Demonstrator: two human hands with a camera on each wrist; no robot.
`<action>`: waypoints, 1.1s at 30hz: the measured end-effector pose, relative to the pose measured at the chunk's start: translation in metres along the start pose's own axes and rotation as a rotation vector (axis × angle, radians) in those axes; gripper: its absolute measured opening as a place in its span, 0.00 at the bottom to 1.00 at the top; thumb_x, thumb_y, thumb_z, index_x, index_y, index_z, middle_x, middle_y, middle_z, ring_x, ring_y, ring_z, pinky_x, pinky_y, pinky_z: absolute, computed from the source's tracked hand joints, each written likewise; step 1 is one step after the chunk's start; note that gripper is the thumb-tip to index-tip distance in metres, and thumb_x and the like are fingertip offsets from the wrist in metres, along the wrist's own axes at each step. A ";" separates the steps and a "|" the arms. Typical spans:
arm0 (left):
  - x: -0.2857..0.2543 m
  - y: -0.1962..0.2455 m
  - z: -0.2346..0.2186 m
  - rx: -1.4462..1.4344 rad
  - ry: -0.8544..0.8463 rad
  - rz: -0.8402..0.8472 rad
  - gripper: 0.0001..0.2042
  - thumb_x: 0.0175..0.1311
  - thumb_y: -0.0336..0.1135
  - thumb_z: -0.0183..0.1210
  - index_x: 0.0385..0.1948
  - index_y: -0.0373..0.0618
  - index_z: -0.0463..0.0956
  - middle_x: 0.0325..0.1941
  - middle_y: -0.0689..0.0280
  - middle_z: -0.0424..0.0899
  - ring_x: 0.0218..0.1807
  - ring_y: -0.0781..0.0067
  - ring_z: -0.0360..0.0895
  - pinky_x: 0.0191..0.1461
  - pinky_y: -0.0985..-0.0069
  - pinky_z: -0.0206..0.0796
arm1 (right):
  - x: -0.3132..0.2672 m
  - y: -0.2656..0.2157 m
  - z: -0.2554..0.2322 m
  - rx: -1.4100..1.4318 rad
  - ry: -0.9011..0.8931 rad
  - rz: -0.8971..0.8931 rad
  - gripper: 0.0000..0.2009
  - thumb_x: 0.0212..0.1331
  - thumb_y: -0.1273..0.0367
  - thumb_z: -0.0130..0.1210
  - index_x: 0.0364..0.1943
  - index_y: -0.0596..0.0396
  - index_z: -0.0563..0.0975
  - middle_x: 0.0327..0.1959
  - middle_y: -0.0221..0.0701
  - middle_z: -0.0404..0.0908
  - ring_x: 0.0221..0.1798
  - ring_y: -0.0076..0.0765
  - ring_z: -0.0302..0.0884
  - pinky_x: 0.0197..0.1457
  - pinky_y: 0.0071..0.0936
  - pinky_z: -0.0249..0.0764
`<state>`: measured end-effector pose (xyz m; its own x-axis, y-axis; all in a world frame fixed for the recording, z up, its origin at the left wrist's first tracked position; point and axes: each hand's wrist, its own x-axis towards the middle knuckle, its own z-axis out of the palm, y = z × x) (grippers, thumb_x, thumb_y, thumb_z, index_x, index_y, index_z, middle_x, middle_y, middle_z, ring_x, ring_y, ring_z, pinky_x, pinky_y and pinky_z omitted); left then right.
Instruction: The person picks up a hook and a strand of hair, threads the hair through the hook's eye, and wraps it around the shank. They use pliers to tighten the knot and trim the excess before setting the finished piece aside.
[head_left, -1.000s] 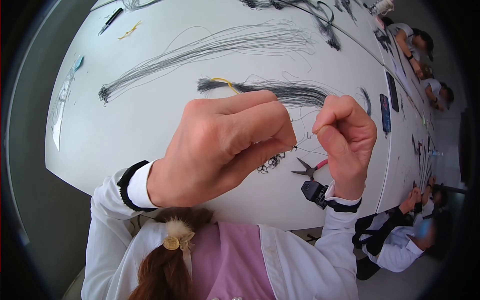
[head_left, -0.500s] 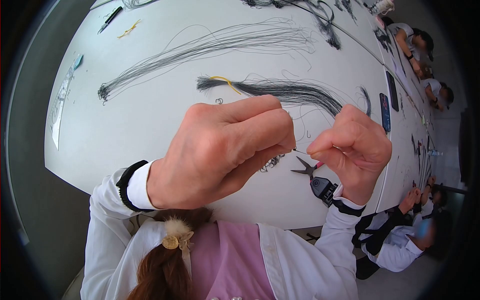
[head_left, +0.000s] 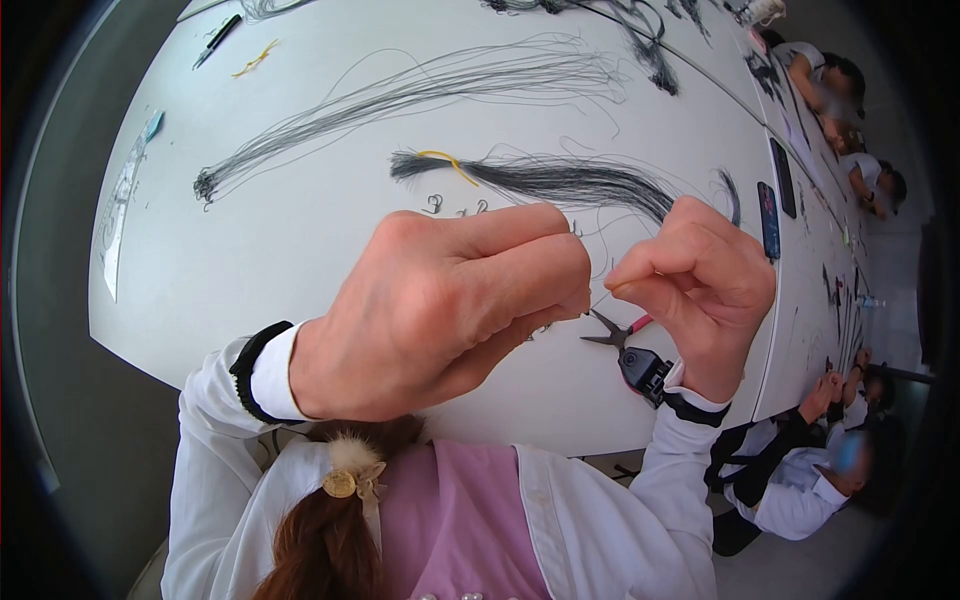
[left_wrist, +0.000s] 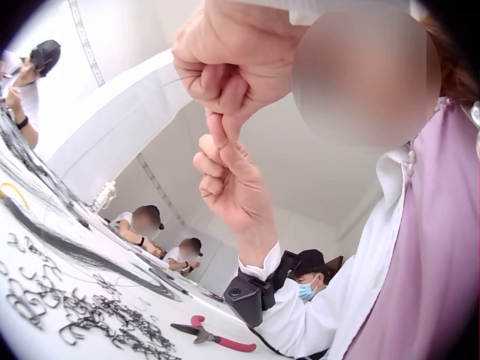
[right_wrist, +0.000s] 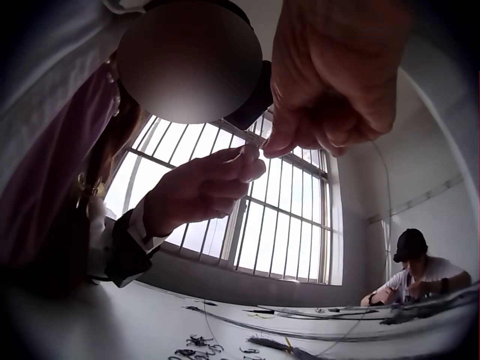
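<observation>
In the head view the left hand (head_left: 445, 310) pinches a tiny dark piece, mostly hidden by its fingertips. Close to its right, the right hand (head_left: 700, 290) pinches a thin line between thumb and forefinger; the line runs toward the left fingertips. Both hands are raised over the white table. Behind them lies a dark bundle of thin lines (head_left: 580, 187) with a yellow tie (head_left: 447, 162). Small fish hooks (head_left: 434, 204) lie near the bundle; in the left wrist view a pile of dark hooks (left_wrist: 97, 315) is spread on the table.
Pliers with red handles (head_left: 620, 332) lie below the right hand. A looser bundle of lines (head_left: 400, 92) stretches across the back. At the left are a ruler (head_left: 122, 220) and a black pen (head_left: 217, 41); phones (head_left: 768, 220) lie at the right. Other people (head_left: 830, 85) sit beyond.
The right hand has moved right, then slightly back left, and its thumb and forefinger have closed on the line. The left hand has stayed nearly in place, with more hooks visible behind it.
</observation>
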<state>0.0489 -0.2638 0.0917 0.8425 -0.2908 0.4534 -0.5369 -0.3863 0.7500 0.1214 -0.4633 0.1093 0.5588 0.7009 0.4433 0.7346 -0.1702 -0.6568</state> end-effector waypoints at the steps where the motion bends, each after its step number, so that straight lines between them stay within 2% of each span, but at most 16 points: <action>1: 0.000 0.000 0.000 -0.007 0.003 0.008 0.05 0.46 0.18 0.61 0.23 0.39 0.75 0.25 0.63 0.78 0.26 0.69 0.79 0.27 0.79 0.69 | 0.000 0.000 0.001 -0.001 -0.001 0.012 0.06 0.40 0.77 0.66 0.25 0.57 0.80 0.16 0.25 0.70 0.17 0.20 0.62 0.19 0.18 0.55; 8: -0.001 0.000 0.001 0.021 0.031 0.030 0.05 0.46 0.19 0.61 0.22 0.39 0.75 0.24 0.63 0.78 0.25 0.71 0.78 0.26 0.80 0.68 | -0.004 0.009 0.011 0.133 -0.042 0.104 0.06 0.43 0.77 0.66 0.25 0.58 0.80 0.16 0.23 0.67 0.18 0.15 0.60 0.20 0.16 0.53; 10: -0.001 -0.001 0.002 0.019 0.069 0.042 0.06 0.46 0.18 0.62 0.22 0.38 0.75 0.23 0.63 0.77 0.24 0.72 0.78 0.25 0.80 0.67 | -0.006 0.007 0.017 0.412 -0.032 0.298 0.05 0.47 0.77 0.64 0.27 0.59 0.79 0.18 0.20 0.69 0.20 0.10 0.60 0.21 0.13 0.54; 11: -0.002 -0.001 0.002 0.020 0.072 0.044 0.06 0.46 0.18 0.62 0.22 0.38 0.75 0.23 0.63 0.77 0.24 0.72 0.78 0.25 0.80 0.67 | -0.007 0.008 0.019 0.410 -0.033 0.295 0.05 0.47 0.77 0.64 0.27 0.59 0.79 0.18 0.20 0.69 0.20 0.10 0.60 0.21 0.13 0.54; 13: -0.002 -0.003 0.002 0.002 0.106 0.034 0.06 0.46 0.18 0.62 0.23 0.38 0.74 0.22 0.64 0.75 0.23 0.73 0.76 0.25 0.80 0.64 | -0.008 0.009 0.023 0.674 -0.052 0.451 0.03 0.53 0.77 0.61 0.30 0.61 0.79 0.22 0.21 0.73 0.23 0.07 0.63 0.24 0.09 0.58; 14: -0.002 -0.004 0.002 0.005 0.110 0.037 0.06 0.46 0.18 0.62 0.23 0.38 0.74 0.22 0.64 0.75 0.23 0.73 0.76 0.25 0.80 0.64 | -0.009 0.009 0.026 0.671 -0.054 0.446 0.03 0.53 0.77 0.61 0.30 0.61 0.79 0.22 0.21 0.73 0.23 0.07 0.63 0.24 0.09 0.58; 16: -0.002 -0.006 0.001 0.006 0.161 0.028 0.06 0.46 0.18 0.62 0.23 0.37 0.74 0.22 0.64 0.75 0.23 0.74 0.74 0.24 0.81 0.62 | -0.009 0.006 0.036 0.832 0.034 0.576 0.03 0.56 0.77 0.58 0.32 0.62 0.78 0.26 0.23 0.76 0.27 0.08 0.67 0.28 0.08 0.61; 18: -0.001 -0.007 0.002 0.007 0.188 0.031 0.06 0.46 0.18 0.62 0.23 0.37 0.74 0.22 0.64 0.74 0.23 0.75 0.73 0.24 0.81 0.61 | -0.009 0.004 0.043 0.879 0.074 0.580 0.03 0.57 0.76 0.58 0.33 0.62 0.78 0.26 0.24 0.78 0.28 0.08 0.69 0.29 0.08 0.62; 24: -0.003 -0.007 0.002 -0.002 0.234 0.004 0.06 0.47 0.17 0.61 0.24 0.36 0.74 0.23 0.64 0.74 0.22 0.78 0.71 0.23 0.82 0.58 | -0.013 0.001 0.051 0.854 0.134 0.518 0.04 0.57 0.75 0.59 0.33 0.62 0.78 0.26 0.23 0.77 0.27 0.08 0.66 0.28 0.08 0.61; 26: -0.003 -0.007 0.002 -0.012 0.244 -0.012 0.06 0.48 0.16 0.60 0.24 0.36 0.73 0.23 0.64 0.73 0.22 0.79 0.71 0.23 0.83 0.58 | -0.015 0.000 0.054 0.665 0.208 0.457 0.04 0.53 0.77 0.61 0.32 0.62 0.79 0.23 0.22 0.75 0.23 0.09 0.63 0.24 0.10 0.58; 27: -0.003 -0.007 0.002 0.000 0.251 -0.013 0.06 0.48 0.16 0.60 0.24 0.35 0.73 0.23 0.65 0.73 0.22 0.79 0.71 0.22 0.83 0.58 | -0.015 -0.001 0.055 0.665 0.208 0.457 0.04 0.53 0.77 0.61 0.32 0.62 0.79 0.23 0.22 0.75 0.23 0.09 0.63 0.24 0.10 0.58; 29: -0.006 -0.005 0.003 0.005 0.254 -0.020 0.06 0.48 0.15 0.59 0.24 0.35 0.73 0.23 0.65 0.73 0.22 0.79 0.71 0.22 0.84 0.59 | -0.017 -0.007 0.058 0.226 0.277 0.258 0.06 0.46 0.80 0.64 0.30 0.62 0.80 0.19 0.23 0.71 0.19 0.11 0.61 0.20 0.12 0.55; 30: -0.007 -0.006 0.005 -0.002 0.273 -0.029 0.06 0.48 0.14 0.59 0.24 0.35 0.72 0.23 0.65 0.73 0.22 0.79 0.71 0.23 0.83 0.59 | -0.017 -0.009 0.058 0.226 0.278 0.257 0.06 0.46 0.80 0.64 0.30 0.62 0.80 0.19 0.23 0.71 0.19 0.11 0.61 0.20 0.12 0.55; 32: -0.006 -0.006 0.006 -0.009 0.292 -0.041 0.06 0.49 0.14 0.59 0.24 0.34 0.72 0.23 0.65 0.72 0.22 0.79 0.71 0.23 0.83 0.60 | -0.016 -0.012 0.058 -0.031 0.295 0.094 0.08 0.41 0.82 0.64 0.29 0.62 0.80 0.17 0.27 0.68 0.17 0.16 0.62 0.17 0.15 0.55; 33: -0.006 -0.006 0.006 0.013 0.289 -0.029 0.07 0.48 0.14 0.59 0.24 0.34 0.72 0.23 0.64 0.72 0.22 0.78 0.71 0.23 0.83 0.61 | -0.016 -0.013 0.059 -0.030 0.296 0.094 0.08 0.41 0.82 0.64 0.29 0.62 0.80 0.17 0.27 0.68 0.17 0.16 0.62 0.17 0.15 0.55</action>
<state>0.0464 -0.2646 0.0819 0.8339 -0.0187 0.5516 -0.5113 -0.4026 0.7593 0.0803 -0.4315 0.0747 0.7097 0.4497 0.5424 0.6826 -0.2483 -0.6873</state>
